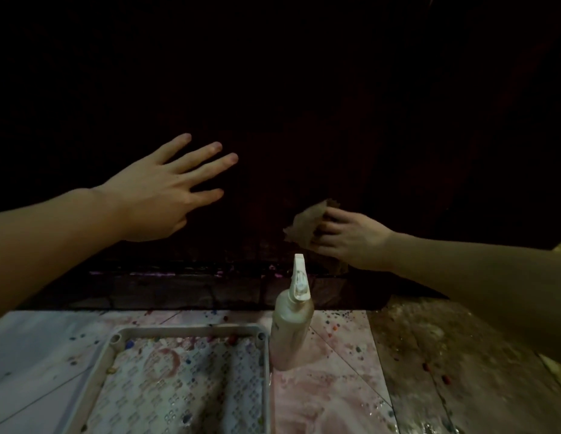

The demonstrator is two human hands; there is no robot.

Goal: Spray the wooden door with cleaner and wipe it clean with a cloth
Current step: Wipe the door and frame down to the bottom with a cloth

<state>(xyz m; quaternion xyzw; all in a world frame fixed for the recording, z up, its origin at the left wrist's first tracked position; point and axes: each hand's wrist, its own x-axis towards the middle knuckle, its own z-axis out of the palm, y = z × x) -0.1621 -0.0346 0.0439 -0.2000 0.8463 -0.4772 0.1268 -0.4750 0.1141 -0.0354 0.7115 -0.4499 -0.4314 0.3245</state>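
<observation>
The wooden door (304, 104) fills the upper view, very dark, with little detail showing. My left hand (166, 195) is spread flat with straight fingers against the door's lower left part. My right hand (348, 239) grips a crumpled brownish cloth (304, 227) and holds it against the door low down, right of centre. A pale spray bottle (291, 327) with a white trigger nozzle stands upright on the floor just below the cloth, with neither hand touching it.
A white plastic tray (191, 332) with a patterned, stained bottom lies on the floor left of the bottle. The tiled floor (342, 386) is speckled with paint and grime. A dark threshold strip (179, 289) runs along the door's base.
</observation>
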